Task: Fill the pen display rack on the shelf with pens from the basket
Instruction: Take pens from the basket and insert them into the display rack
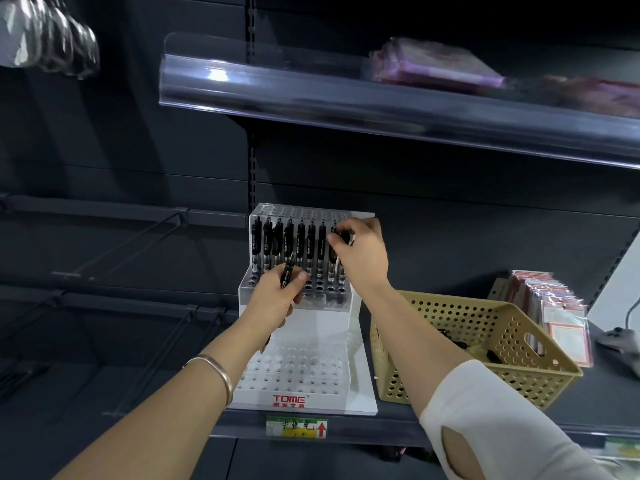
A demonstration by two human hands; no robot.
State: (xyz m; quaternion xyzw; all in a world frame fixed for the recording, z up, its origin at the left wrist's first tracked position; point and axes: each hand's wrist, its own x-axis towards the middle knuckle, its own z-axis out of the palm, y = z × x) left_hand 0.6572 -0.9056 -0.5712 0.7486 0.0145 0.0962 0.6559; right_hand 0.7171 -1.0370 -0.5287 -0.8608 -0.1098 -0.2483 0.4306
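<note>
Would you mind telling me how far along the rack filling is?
Early. Done: one row of black pens across the upper rack. In hand: the right hand seats a pen at that row's right end; the left hand holds spare pens. Left: front and lower holes are empty, and more lie in the basket.

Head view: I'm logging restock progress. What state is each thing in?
Rack: upright on the shelf, one row of pens standing in it, front holes empty.
Left hand: grips a spare pen.
Right hand: pinches the end pen of the row.
Basket: beside the rack, holds a few loose pens.
</note>
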